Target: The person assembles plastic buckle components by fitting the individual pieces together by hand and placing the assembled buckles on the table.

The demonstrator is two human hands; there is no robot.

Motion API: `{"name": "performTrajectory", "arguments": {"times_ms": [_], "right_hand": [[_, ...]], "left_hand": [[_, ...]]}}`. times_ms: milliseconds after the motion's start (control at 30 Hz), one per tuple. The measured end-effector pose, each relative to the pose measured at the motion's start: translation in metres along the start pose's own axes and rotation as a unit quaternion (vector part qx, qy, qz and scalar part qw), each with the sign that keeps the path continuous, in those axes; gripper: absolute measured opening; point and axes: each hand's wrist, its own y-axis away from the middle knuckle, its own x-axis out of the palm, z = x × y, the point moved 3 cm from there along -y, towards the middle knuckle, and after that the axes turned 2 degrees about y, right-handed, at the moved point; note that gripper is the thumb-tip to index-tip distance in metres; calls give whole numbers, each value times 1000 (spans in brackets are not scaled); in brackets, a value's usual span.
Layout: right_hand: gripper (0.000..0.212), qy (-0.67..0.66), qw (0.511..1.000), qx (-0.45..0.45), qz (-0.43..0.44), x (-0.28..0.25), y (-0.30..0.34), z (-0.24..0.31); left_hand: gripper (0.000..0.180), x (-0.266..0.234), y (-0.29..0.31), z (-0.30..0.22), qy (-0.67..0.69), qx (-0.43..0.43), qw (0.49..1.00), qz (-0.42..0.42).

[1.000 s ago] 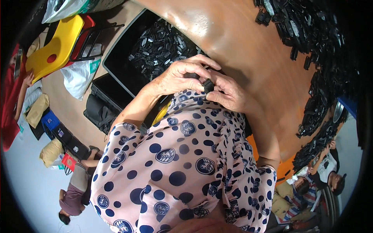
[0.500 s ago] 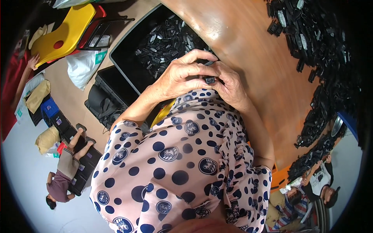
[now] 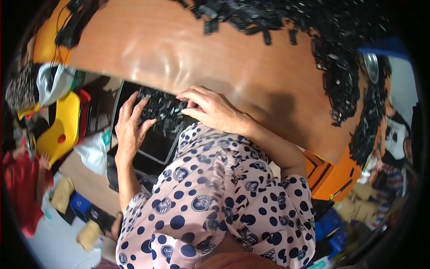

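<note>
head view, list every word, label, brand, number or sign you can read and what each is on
None can be read clearly.
Spotted shirt: round emblems, any lettering too small.
White bag right of the yellow chair: green patch, any print too blurred.
Small black parts in the bin: no legible marks.

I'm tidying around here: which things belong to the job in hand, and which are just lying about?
Seemingly in the job:
- black bin
- small black parts inside
- black pile on the table

Seemingly lying about:
- yellow chair
- white bag
- tan package
</note>
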Motion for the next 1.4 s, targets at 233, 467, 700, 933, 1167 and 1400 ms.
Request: {"name": "performTrajectory", "arguments": {"times_ms": [233,467,700,933,1167,1400], "right_hand": [[15,199,915,137,-322,-147,59,-45],[23,319,874,121,-345,-243,59,-74],[21,381,879,84,-276,-229,32,-106],[25,490,838,21,-241,-241,67,-66],[24,608,745,150,-229,-292,70,-87],[21,434,850,146,-260,-271,73,-71]], "left_hand": [[25,43,-121,-93,164,220,961,-37],[29,95,-224,-192,-27,440,897,-42],[26,105,-238,-205,-88,489,867,36],[18,103,-205,-184,108,391,912,62],[19,125,-177,-146,726,-94,627,267],[27,118,-149,-161,716,-58,646,260]]}}
